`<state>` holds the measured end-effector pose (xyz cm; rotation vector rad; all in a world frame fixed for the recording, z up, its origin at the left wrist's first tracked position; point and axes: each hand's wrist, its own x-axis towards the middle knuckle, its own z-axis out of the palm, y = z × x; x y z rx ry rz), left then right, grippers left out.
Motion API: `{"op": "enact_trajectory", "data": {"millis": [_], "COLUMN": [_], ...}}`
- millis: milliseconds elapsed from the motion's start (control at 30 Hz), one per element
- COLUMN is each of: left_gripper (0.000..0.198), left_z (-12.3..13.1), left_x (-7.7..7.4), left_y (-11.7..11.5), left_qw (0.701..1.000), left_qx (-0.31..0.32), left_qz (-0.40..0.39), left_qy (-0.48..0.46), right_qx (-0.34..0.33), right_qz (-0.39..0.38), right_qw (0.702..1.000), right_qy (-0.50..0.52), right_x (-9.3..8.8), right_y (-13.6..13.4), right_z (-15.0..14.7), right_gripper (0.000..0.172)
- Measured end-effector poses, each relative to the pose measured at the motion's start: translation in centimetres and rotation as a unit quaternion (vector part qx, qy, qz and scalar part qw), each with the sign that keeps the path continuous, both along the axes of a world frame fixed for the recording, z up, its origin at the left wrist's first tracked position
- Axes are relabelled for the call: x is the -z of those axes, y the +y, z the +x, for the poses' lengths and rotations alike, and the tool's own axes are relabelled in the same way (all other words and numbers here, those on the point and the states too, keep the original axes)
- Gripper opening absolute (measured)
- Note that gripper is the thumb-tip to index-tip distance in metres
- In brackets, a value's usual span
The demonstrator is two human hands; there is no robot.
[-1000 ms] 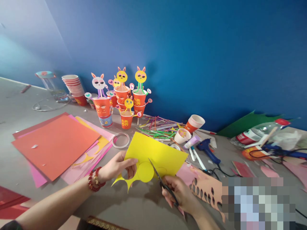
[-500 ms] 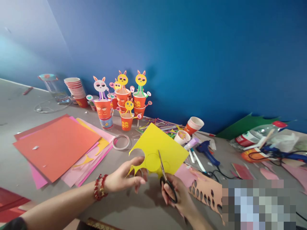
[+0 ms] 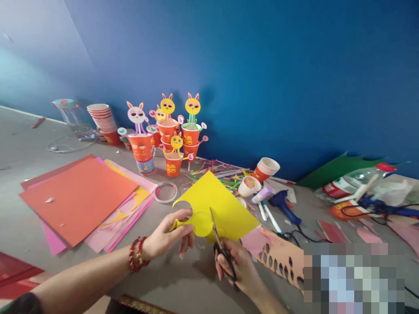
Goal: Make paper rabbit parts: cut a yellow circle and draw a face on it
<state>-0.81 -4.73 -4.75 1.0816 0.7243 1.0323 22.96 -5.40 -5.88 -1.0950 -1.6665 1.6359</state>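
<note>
My left hand (image 3: 168,237), with a red bead bracelet at the wrist, pinches the lower left edge of a yellow paper sheet (image 3: 219,205) held above the grey table (image 3: 183,279). A circle is drawn on the sheet near its lower edge, and scalloped cut-outs show beside my fingers. My right hand (image 3: 237,266) grips black-handled scissors (image 3: 221,246); their blades point up into the paper right at the drawn circle.
A stack of orange, pink and yellow sheets (image 3: 78,198) lies at left. Red cups with paper rabbit heads (image 3: 166,135) stand by the blue wall, beside a tape ring (image 3: 165,192), straws, stacked cups (image 3: 266,168), a blue glue gun (image 3: 283,205) and a pink punched strip (image 3: 281,257).
The yellow sheet has been turned in my left hand, its top corner swinging up and to the right. The scissors have shifted slightly left and stay at the circle.
</note>
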Motion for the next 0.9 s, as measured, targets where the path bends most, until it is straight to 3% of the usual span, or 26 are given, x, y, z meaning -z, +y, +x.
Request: {"op": "enact_trajectory", "data": {"millis": [333, 900], "left_gripper": [0.042, 0.041], "left_z": [-0.07, -0.24], "left_x": [0.15, 0.53], "left_y": [-0.11, -0.03], "left_qw": [0.998, 0.997], "left_qx": [0.047, 0.047], "left_qz": [-0.007, 0.022], "left_qy": [-0.033, -0.065], "right_qx": [-0.01, 0.004], "right_qz": [0.016, 0.056], "right_qw": [1.0, 0.998], "right_qy": [0.013, -0.023], "right_x": [-0.08, -0.61], "right_y": [0.15, 0.18], "right_z": [0.17, 0.08], "right_gripper": [0.06, 0.062]}}
